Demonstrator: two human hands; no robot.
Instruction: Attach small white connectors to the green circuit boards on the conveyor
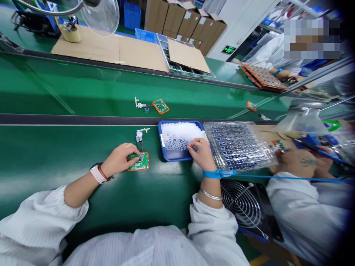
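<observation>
My left hand point(121, 159) holds a green circuit board point(144, 161) with an orange frame flat on the bench, finger and thumb over its left part. A short cable runs from that board up to a small white motor-like part point(139, 136) with a white bar on it. Over the right side of a blue tray point(175, 160) is my right hand point(200, 151), fingertips pinched together; what they hold, if anything, is too small to make out. Many tiny white translucent pieces point(180, 133) lie heaped in the tray.
Right of the tray lies a clear plastic tray of small blue parts point(235, 144). A co-worker's hands point(298, 162) work beyond it. A blue wrist-strap cord point(263, 177) stretches rightward above a fan point(241, 203). Another framed board point(161, 106) lies on the green strip behind.
</observation>
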